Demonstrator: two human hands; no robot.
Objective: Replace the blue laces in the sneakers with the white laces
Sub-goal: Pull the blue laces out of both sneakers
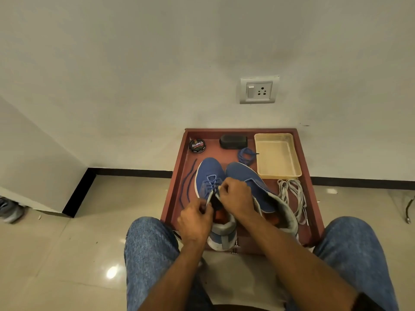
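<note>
Red-brown tray (177, 176) on the floor against the wall, between the person's knees.

Left shoe (210, 173) toward the tray's left side, toe to the far edge. Blue lace (211, 181) threaded only through its lower eyelets; a loose run of that lace (187, 182) trails along the tray's left edge.

Left hand (195, 221) at the shoe's collar, near edge of tray. Fingers curled, pinching what looks like the grey edge of the shoe's upper (210, 199); exact contact hard to make out. Right hand (235, 196) over the shoe's tongue, fingers curled, fingertips pinching at the lace near the upper eyelets.

Right shoe (249, 178) just beside the left, touching it, toe to the far edge. No lace showing in its visible eyelets. Heel partly behind the right forearm.

Second blue lace (246, 154) bunched loose near the far edge, between the right shoe's toe and a cream tub (277, 175).

White laces (292, 194) in a loose heap along the tray's right edge, just on the near side of the tub, beside the right shoe.

Far left corner: round polish tin (197, 145). Middle of far edge: black block (233, 141), possibly a brush or sponge; cannot tell which. Cream tub in far right corner.
</note>
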